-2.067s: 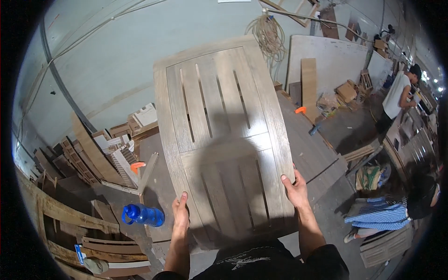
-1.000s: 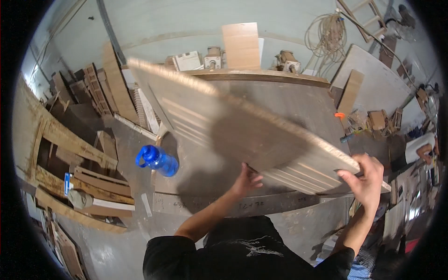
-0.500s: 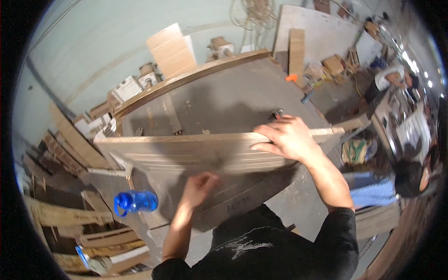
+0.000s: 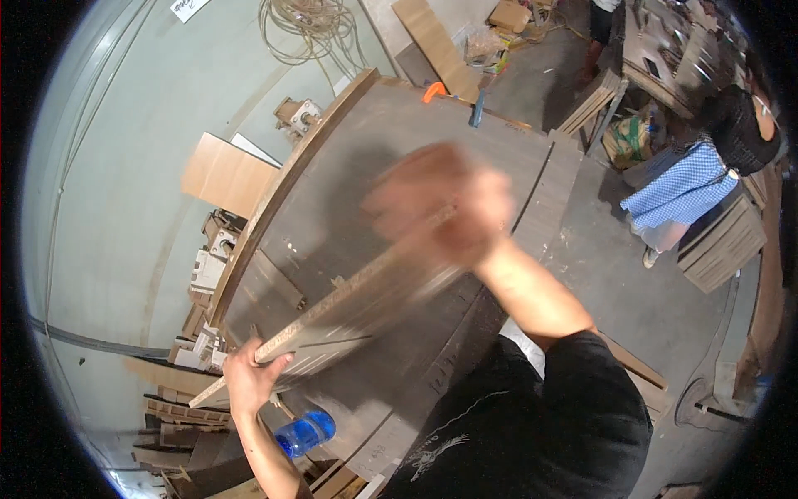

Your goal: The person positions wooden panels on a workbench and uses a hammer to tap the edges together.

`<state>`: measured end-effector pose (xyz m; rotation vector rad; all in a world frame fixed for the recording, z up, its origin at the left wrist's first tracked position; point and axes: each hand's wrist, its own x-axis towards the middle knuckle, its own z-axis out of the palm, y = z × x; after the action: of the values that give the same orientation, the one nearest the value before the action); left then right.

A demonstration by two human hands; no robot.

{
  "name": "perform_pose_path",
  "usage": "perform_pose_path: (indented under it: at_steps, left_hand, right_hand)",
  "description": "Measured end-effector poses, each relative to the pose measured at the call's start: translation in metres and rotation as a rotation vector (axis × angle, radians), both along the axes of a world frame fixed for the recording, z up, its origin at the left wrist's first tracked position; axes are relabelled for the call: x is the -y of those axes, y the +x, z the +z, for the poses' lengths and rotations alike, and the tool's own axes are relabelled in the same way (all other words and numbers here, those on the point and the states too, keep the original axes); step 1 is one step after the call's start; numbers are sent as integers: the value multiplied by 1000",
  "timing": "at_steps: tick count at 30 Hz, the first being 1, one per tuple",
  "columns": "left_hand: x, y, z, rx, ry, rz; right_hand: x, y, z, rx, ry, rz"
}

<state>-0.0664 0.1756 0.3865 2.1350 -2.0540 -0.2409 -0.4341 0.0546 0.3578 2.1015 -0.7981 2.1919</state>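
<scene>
A wood-coloured panel (image 4: 349, 328) with slot-like lines on its face stands tilted on edge above the grey work table (image 4: 391, 129), running from lower left to upper right. Wrapped over its top edge near the lower-left end is my left hand (image 4: 249, 374), with the thumb on the near face. My right hand (image 4: 482, 212) is at the panel's upper-right end, heavily smeared by motion, so its fingers cannot be made out. A blurred reddish-brown shape beside it is unclear too. Close to my left forearm lies a blue plastic bottle (image 4: 306, 432).
A raised wooden strip (image 4: 283, 191) borders the table's far side. An orange tool (image 4: 433, 91) and a blue-handled tool (image 4: 476, 109) lie at the far edge. Cardboard (image 4: 229, 175) leans by the wall. To the right, a person in a checked skirt (image 4: 682, 191) stands near stacked boards (image 4: 725, 241).
The panel has swung from lying across my view to a slant. My left hand has gone from free to holding its lower-left end; my right hand has shifted up and left. My view has turned.
</scene>
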Motion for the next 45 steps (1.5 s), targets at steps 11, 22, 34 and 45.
perform_pose_path:
  at_steps: [11, 22, 34, 45]
  left_hand:
    - [15, -6, 0, -78, 79, 32]
    - [49, -72, -1, 62, -26, -22]
    - [86, -98, 0, -82, 85, -422]
    - [80, -89, -13, 156, -71, -349]
  right_hand:
    - [62, -87, -319, -506, 1331, -416]
    - [59, -212, -252, 282, 1480, -221]
    - [-81, -116, 24, 235, 810, 49]
    - [-115, -30, 105, -471, 681, 89]
